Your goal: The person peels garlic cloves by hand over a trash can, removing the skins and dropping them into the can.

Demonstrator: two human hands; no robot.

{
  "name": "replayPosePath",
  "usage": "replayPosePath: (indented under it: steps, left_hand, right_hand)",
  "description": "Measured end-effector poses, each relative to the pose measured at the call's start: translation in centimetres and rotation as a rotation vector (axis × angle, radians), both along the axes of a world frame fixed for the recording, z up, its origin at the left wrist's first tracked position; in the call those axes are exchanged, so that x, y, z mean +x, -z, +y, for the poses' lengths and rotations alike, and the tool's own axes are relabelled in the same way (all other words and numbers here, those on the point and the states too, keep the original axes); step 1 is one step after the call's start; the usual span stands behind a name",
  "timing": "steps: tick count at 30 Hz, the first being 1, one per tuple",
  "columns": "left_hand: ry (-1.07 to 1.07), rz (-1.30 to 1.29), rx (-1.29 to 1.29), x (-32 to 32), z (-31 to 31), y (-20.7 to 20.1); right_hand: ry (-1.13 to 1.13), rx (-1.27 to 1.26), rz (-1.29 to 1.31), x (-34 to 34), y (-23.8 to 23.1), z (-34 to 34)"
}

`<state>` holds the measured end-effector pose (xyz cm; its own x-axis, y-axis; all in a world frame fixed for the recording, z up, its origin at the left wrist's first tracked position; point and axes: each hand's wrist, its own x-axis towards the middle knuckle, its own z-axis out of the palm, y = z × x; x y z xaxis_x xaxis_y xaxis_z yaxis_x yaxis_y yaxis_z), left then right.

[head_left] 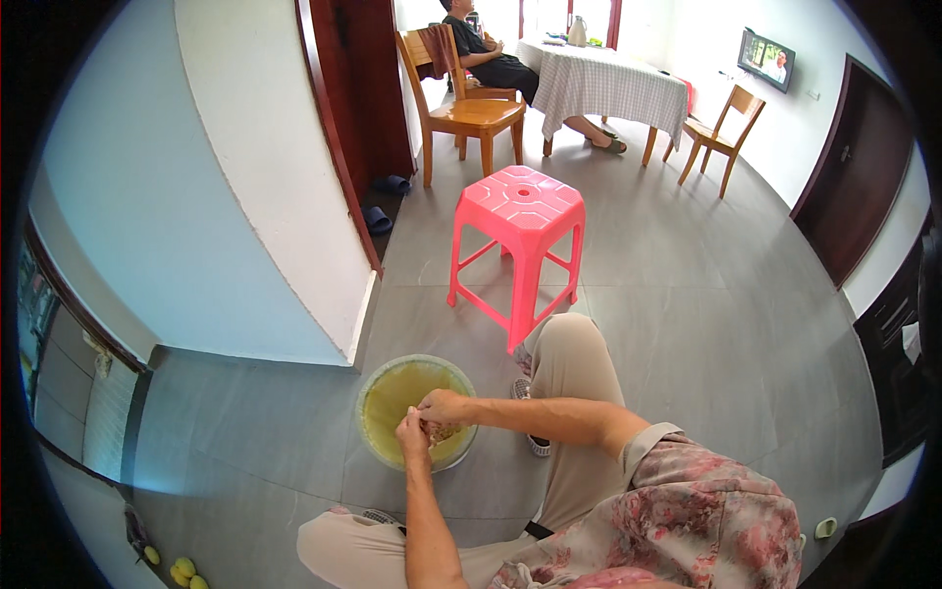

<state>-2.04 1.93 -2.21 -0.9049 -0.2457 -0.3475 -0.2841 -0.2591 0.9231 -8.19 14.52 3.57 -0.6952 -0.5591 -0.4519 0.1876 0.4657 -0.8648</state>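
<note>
On the floor before me stands a round, pale-rimmed basin point(371, 447) filled with cloudy yellow-green liquid point(392, 388). Both my hands meet over its middle, fingers closed and nearly touching. Between them and just below hangs a small, lumpy, pinkish-brown thing point(442, 432) whose kind I cannot make out. My left hand point(412, 432) grips its near left side with bent fingers. Reaching in from the right, my right hand point(445, 405) pinches at its upper part and hides some of it. My fingertips are partly covered by each other.
A pink plastic stool point(520, 201) stands beyond the basin. Farther back are wooden chairs point(476, 116), a table with a checked cloth point(613, 83) and a seated person point(481, 49). A white wall corner point(339, 294) rises at left. Several yellow-green fruits point(183, 567) lie at lower left.
</note>
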Motion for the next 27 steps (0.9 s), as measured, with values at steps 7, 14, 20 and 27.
replayPosePath:
  steps: [7, 14, 20, 27]
  left_hand:
    - [-0.052, 0.057, 0.011, -0.7, 0.7, 1.4]
    - [-0.031, 0.052, -0.177, -1.3, 0.7, 2.6]
    - [0.03, -0.019, -0.285, -1.0, -0.5, 1.8]
    - [0.245, 0.014, -0.33, 0.3, -0.2, -2.2]
  right_hand:
    - [-0.047, 0.132, 0.163, -0.4, 0.7, 0.3]
    - [-0.238, 0.34, 0.622, -0.4, 1.3, 0.7]
    - [-0.393, 0.374, 0.749, -0.4, -0.2, 0.8]
    - [-0.466, 0.372, 0.731, -2.3, -0.1, 1.9]
